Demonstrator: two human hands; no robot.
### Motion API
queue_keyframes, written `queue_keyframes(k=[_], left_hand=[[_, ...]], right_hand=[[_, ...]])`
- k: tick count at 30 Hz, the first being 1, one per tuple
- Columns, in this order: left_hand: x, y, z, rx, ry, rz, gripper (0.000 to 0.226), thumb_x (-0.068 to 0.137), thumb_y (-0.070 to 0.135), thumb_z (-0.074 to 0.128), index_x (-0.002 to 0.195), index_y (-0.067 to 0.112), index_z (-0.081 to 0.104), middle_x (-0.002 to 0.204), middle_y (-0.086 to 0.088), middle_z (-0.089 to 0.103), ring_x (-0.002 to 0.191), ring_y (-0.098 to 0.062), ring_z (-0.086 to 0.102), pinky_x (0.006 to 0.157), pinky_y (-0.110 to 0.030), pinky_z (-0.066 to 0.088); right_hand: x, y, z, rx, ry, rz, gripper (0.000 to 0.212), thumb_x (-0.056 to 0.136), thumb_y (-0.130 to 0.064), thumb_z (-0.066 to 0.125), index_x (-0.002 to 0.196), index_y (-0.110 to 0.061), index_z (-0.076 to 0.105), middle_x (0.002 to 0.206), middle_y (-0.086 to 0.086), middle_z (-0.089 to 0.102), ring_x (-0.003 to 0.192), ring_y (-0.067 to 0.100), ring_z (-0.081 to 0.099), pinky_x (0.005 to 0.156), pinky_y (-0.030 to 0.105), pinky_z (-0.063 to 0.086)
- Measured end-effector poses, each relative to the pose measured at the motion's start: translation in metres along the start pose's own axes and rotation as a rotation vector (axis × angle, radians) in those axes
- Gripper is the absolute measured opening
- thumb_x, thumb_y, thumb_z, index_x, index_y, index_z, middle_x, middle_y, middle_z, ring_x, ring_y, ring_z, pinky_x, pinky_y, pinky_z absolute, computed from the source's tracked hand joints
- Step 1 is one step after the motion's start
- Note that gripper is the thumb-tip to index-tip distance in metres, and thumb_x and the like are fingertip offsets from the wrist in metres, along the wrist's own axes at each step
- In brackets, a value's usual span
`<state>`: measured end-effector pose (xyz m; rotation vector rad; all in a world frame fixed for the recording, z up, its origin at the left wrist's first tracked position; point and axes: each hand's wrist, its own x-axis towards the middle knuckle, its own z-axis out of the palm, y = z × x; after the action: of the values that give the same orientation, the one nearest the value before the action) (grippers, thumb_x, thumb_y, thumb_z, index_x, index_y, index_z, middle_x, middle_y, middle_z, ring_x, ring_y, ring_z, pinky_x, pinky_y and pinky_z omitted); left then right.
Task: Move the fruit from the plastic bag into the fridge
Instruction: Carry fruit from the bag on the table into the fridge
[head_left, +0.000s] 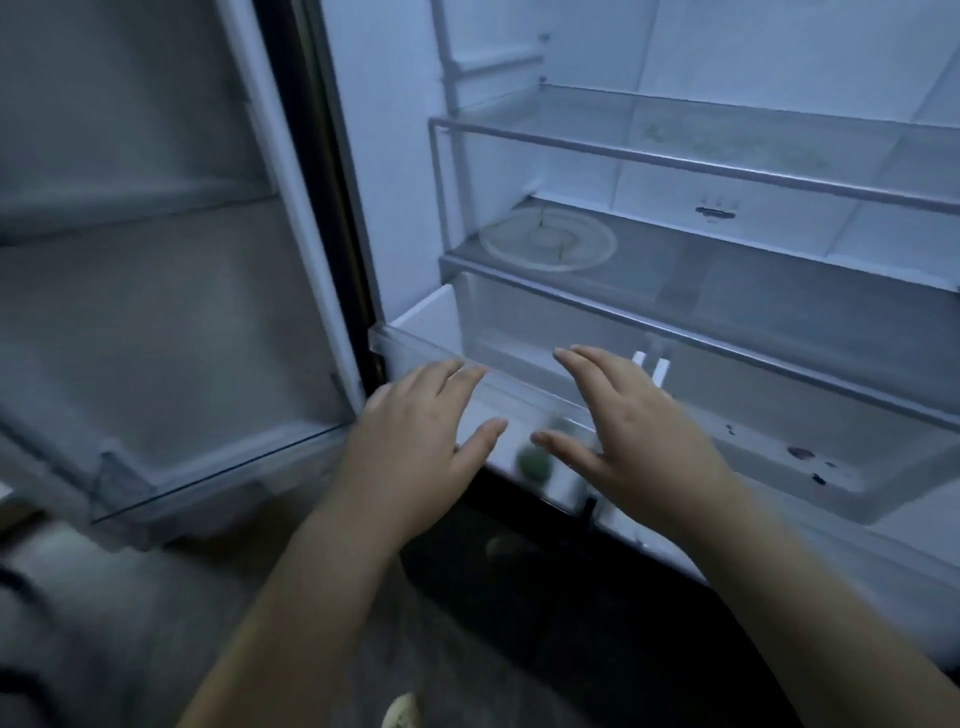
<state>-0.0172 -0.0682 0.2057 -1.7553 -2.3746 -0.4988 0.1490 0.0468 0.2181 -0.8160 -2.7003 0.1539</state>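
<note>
The fridge stands open with a clear crisper drawer (415, 338) pulled out at its bottom left. A blurred green fruit (531, 462) lies low in the drawer, seen between my two hands. My left hand (415, 431) hovers over the drawer's front rim with straight fingers and holds nothing. My right hand (628, 421) is spread above the drawer a little to the right, also with nothing in it. The plastic bag is out of view.
The open fridge door (171, 291) with its shelf (208, 467) stands to the left. A round glass plate (548, 241) sits on the shelf above the drawer. A second clear drawer (831, 467) lies to the right, with dark specks in it. A pale object (402, 712) lies on the floor.
</note>
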Motion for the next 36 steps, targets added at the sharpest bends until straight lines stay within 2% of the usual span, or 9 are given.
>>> queue_keyframes(k=[6,9,12,15,19,23,26,30,36], left_hand=[[-0.061,-0.057,-0.044,0.031,0.075,-0.217,0.062,0.089,0.058,0.029,0.140,0.024,0.041,0.145,0.004,0.041,0.132,-0.014,0.036,0.105,-0.033,0.030],[-0.093,-0.090,-0.065,0.066,0.133,-0.305,0.067,0.085,0.060,0.026,0.137,0.022,0.044,0.142,0.002,0.045,0.130,-0.016,0.040,0.105,-0.034,0.032],[-0.130,-0.128,-0.086,0.114,0.162,-0.421,0.058,0.091,0.058,0.034,0.140,0.028,0.038,0.145,0.009,0.039,0.133,-0.009,0.033,0.106,-0.028,0.027],[-0.172,-0.168,-0.111,0.172,0.197,-0.506,0.057,0.090,0.058,0.035,0.139,0.028,0.040,0.144,0.008,0.042,0.132,-0.012,0.037,0.106,-0.030,0.029],[-0.242,-0.230,-0.144,0.237,0.252,-0.659,0.060,0.087,0.057,0.035,0.133,0.022,0.049,0.137,0.000,0.051,0.126,-0.020,0.047,0.103,-0.038,0.036],[-0.320,-0.290,-0.175,0.278,0.285,-0.819,0.065,0.084,0.058,0.031,0.131,0.019,0.052,0.135,-0.001,0.053,0.126,-0.021,0.047,0.103,-0.040,0.039],[-0.378,-0.319,-0.193,0.318,0.331,-0.938,0.063,0.084,0.056,0.033,0.129,0.017,0.054,0.133,-0.002,0.055,0.124,-0.021,0.050,0.101,-0.039,0.039],[-0.451,-0.345,-0.203,0.332,0.299,-1.129,0.065,0.086,0.061,0.028,0.136,0.025,0.045,0.142,0.004,0.045,0.132,-0.015,0.039,0.107,-0.039,0.032],[-0.522,-0.366,-0.209,0.373,0.291,-1.327,0.067,0.086,0.063,0.022,0.137,0.024,0.042,0.142,0.006,0.044,0.132,-0.012,0.037,0.107,-0.039,0.033]], right_hand=[[0.027,-0.086,0.016,0.076,-0.045,-0.253,0.076,0.082,-0.062,0.043,0.139,-0.013,0.042,0.141,0.003,0.046,0.127,0.021,0.043,0.102,0.028,0.034],[0.040,-0.134,0.024,0.094,-0.065,-0.353,0.079,0.082,-0.068,0.035,0.138,-0.013,0.043,0.139,0.003,0.047,0.126,0.021,0.045,0.101,0.032,0.039],[0.055,-0.193,0.033,0.112,-0.098,-0.470,0.082,0.082,-0.073,0.033,0.146,-0.022,0.026,0.150,-0.005,0.031,0.135,0.015,0.032,0.109,0.032,0.032],[0.066,-0.258,0.046,0.120,-0.174,-0.585,0.078,0.085,-0.066,0.038,0.148,-0.031,0.010,0.155,-0.012,0.016,0.140,0.010,0.019,0.112,0.028,0.022],[0.076,-0.359,0.069,0.173,-0.212,-0.726,0.077,0.084,-0.062,0.048,0.147,-0.029,0.017,0.154,-0.007,0.024,0.139,0.010,0.025,0.107,0.024,0.024],[0.076,-0.463,0.094,0.241,-0.216,-0.878,0.079,0.083,-0.060,0.048,0.148,-0.029,0.017,0.154,-0.006,0.023,0.139,0.012,0.024,0.108,0.029,0.027],[0.068,-0.535,0.117,0.262,-0.215,-1.012,0.076,0.086,-0.059,0.048,0.148,-0.028,0.017,0.154,-0.007,0.022,0.140,0.011,0.021,0.106,0.023,0.019],[0.054,-0.614,0.144,0.279,-0.268,-1.171,0.073,0.090,-0.057,0.044,0.149,-0.026,0.015,0.155,-0.009,0.019,0.141,0.008,0.016,0.097,0.015,0.006],[0.040,-0.702,0.178,0.338,-0.354,-1.366,0.072,0.090,-0.051,0.051,0.148,-0.021,0.022,0.152,-0.004,0.029,0.139,0.014,0.026,0.104,0.018,0.018]])
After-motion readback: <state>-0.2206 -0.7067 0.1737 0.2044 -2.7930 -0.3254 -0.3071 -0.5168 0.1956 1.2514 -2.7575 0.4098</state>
